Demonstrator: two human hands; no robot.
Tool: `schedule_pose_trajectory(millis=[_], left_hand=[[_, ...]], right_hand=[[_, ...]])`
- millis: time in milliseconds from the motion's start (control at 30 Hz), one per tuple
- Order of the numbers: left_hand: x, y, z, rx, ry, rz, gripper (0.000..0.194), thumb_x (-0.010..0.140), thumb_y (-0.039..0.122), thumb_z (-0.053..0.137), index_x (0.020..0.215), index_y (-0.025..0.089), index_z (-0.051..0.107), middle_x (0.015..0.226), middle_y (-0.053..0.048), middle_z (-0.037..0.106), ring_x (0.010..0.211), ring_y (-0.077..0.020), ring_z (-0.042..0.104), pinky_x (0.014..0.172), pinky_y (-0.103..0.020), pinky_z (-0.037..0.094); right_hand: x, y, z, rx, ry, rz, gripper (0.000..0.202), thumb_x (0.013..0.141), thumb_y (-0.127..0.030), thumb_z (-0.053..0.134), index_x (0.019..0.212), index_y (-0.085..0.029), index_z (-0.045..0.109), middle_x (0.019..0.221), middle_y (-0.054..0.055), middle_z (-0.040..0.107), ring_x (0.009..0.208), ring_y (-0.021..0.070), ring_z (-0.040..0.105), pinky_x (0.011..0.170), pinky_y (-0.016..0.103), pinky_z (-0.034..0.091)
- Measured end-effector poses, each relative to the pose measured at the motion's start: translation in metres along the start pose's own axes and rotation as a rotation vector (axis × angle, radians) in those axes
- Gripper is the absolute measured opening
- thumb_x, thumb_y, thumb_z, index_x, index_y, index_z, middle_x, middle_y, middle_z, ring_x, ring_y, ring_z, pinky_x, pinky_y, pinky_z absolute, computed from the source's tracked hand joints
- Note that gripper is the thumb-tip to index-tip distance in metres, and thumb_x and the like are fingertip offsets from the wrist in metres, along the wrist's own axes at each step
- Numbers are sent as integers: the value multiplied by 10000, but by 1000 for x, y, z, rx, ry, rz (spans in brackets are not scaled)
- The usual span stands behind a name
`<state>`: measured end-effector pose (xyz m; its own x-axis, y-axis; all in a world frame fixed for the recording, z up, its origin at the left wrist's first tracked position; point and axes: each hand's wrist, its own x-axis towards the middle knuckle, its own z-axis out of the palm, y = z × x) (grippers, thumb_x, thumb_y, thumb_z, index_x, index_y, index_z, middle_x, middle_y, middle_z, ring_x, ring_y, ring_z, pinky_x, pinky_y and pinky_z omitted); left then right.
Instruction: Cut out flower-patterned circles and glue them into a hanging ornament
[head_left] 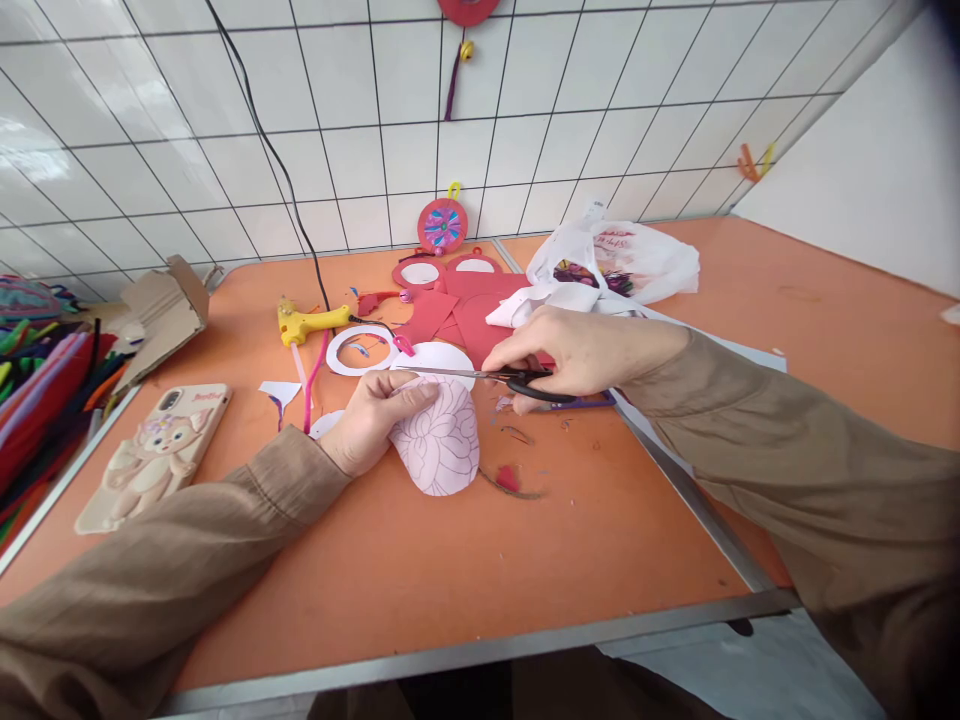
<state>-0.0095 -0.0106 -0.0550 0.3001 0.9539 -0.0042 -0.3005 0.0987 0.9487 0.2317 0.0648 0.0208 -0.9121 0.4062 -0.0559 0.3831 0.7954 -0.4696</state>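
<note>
Between the thumb and fingers of my left hand (377, 415) is a rounded white paper piece (437, 440) with dark line drawing on it. My right hand (574, 350) grips black-handled scissors (529, 383) by the loops. Their thin blades point left and lie along the top edge of the paper, close to my left fingertips. I cannot tell whether the blades touch the paper. Behind the paper lie a white paper ring (337, 352), another white paper piece (446, 357) and red paper sheets (480, 310).
A yellow glue gun (311, 322) with a black cord lies back left, near a phone in a bear case (165, 445). Cardboard (169, 310) and colourful pipe cleaners (45, 400) sit at the left. A white plastic bag (652, 262) stands back right. Paper scraps (508, 478) lie in front.
</note>
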Motion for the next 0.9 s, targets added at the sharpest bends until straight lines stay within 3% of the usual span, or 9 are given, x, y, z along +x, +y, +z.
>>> schedule_pose_trajectory(millis=[67, 133, 233, 333, 500, 667, 767, 900], left_hand=[[0, 1, 0, 5, 11, -5, 332, 704, 412, 879, 572, 142, 738, 575, -33, 713, 513, -108, 632, 527, -201, 513], [0, 2, 0, 3, 29, -13, 342, 698, 427, 876, 573, 140, 739, 566, -40, 711, 501, -121, 636, 509, -211, 512], [3, 2, 0, -33, 76, 2, 329, 670, 441, 884, 596, 147, 757, 577, -47, 720, 517, -144, 660, 512, -226, 527], [5, 2, -1, -60, 129, 48, 315, 653, 437, 891, 615, 152, 763, 587, -47, 725, 524, -146, 660, 533, -236, 534], [5, 2, 1, -14, 132, 90, 342, 678, 482, 864, 640, 158, 760, 599, -62, 729, 522, -188, 666, 523, -293, 535], [3, 2, 3, 24, 111, 108, 384, 699, 518, 848, 627, 157, 737, 585, -65, 716, 533, -200, 681, 531, -305, 540], [3, 3, 4, 30, 119, 119, 399, 677, 537, 854, 619, 163, 727, 589, -66, 718, 567, -220, 700, 532, -313, 547], [7, 3, 0, 18, 201, 148, 365, 675, 526, 849, 640, 185, 722, 608, -52, 723, 608, -227, 712, 520, -303, 541]], right_hand=[[-2, 0, -5, -22, 14, 48, 240, 862, -413, 643, 796, -184, 663, 611, -29, 541, 597, 117, 456, 584, 255, 370], [-3, 4, -8, -75, 111, 143, 263, 850, -451, 659, 868, -190, 681, 646, -18, 562, 632, 136, 485, 608, 273, 376], [-1, 13, -7, -212, 254, 423, 372, 811, -421, 722, 1086, -182, 648, 773, 18, 659, 714, 180, 583, 642, 291, 401], [6, 24, 4, -384, 213, 637, 407, 814, -356, 721, 1149, -154, 606, 930, 93, 714, 836, 241, 650, 665, 306, 413], [15, 36, 17, -498, 90, 627, 166, 838, -249, 639, 950, -135, 684, 1038, 150, 714, 900, 267, 666, 672, 319, 400], [13, 29, 14, -592, 116, 658, 179, 861, -195, 578, 945, -126, 720, 989, 164, 708, 912, 292, 654, 673, 343, 379], [13, 25, 14, -645, 138, 626, 125, 839, -214, 631, 859, -155, 739, 1017, 163, 693, 957, 309, 626, 699, 356, 391], [15, 27, 17, -602, 88, 582, 111, 814, -162, 627, 761, -148, 724, 962, 163, 684, 912, 292, 618, 682, 351, 377]])
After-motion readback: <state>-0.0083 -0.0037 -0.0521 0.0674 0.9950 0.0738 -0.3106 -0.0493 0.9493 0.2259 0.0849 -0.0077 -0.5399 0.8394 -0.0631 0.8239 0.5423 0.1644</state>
